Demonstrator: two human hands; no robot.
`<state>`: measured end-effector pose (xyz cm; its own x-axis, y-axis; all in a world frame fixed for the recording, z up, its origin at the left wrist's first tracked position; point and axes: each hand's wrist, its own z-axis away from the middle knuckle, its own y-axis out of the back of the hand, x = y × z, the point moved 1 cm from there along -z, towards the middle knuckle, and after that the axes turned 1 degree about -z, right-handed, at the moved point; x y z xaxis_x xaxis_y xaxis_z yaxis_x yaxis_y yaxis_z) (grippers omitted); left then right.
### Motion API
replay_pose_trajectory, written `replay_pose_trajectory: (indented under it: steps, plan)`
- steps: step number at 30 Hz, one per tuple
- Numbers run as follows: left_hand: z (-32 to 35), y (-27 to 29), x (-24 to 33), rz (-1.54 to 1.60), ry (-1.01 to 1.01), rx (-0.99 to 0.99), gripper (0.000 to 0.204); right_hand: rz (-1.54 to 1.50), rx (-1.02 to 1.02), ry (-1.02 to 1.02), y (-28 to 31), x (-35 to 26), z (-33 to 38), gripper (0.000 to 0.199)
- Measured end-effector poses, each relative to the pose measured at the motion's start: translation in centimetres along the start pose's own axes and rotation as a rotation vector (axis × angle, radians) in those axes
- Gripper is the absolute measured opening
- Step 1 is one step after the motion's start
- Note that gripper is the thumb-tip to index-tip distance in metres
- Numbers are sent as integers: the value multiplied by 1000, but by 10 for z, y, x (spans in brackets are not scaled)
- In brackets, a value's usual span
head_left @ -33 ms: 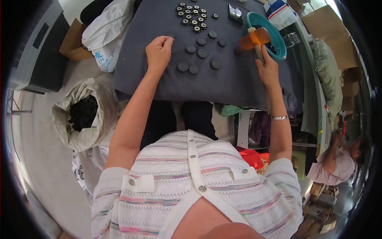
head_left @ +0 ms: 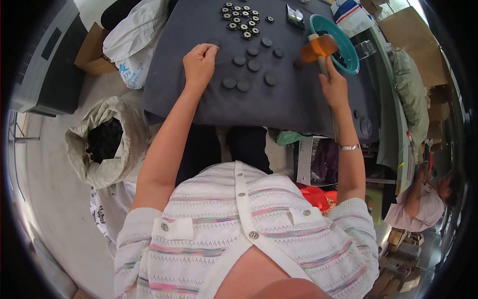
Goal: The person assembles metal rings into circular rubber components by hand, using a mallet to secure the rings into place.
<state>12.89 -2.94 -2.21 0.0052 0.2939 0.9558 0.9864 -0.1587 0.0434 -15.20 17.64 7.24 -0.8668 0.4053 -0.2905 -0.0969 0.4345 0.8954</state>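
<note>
My right hand [head_left: 335,88] is closed around the handle of a mallet with an amber-orange head [head_left: 318,48], raised over the right side of the dark cloth-covered table [head_left: 294,109]. At the left of the table, my left hand [head_left: 199,63] has its fingers pinched together. A faint dark disc [head_left: 214,43] lies at its fingertips; whether the fingers grip it or some small piece is hidden. Between my hands lie several loose dark round discs [head_left: 254,66]. Farther back sits a cluster of black round pieces with pale centres [head_left: 244,27].
A teal basin [head_left: 354,67] holding dark pieces stands at the right, beside a clear jar [head_left: 365,49]. A dark flat device [head_left: 295,17] lies at the back. Left on the floor is an open sack [head_left: 82,162] of black pieces. Another person [head_left: 418,207] sits at far right.
</note>
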Motion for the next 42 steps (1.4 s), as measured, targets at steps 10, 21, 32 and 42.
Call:
replay_pose_trajectory:
  steps: [10,21,32,42]
  plan:
    - [2,5,4,189,104,2,16,-36,80,279,-11,-43,-8,64]
    - [-2,15,15,624,155,164,16,-209,96,566,-12,-124,-35,63]
    - [1,21,8,569,195,194,17,43,-231,499,-73,-182,-39,63]
    - [-5,19,8,563,198,182,18,16,-281,394,-70,-197,-45,62]
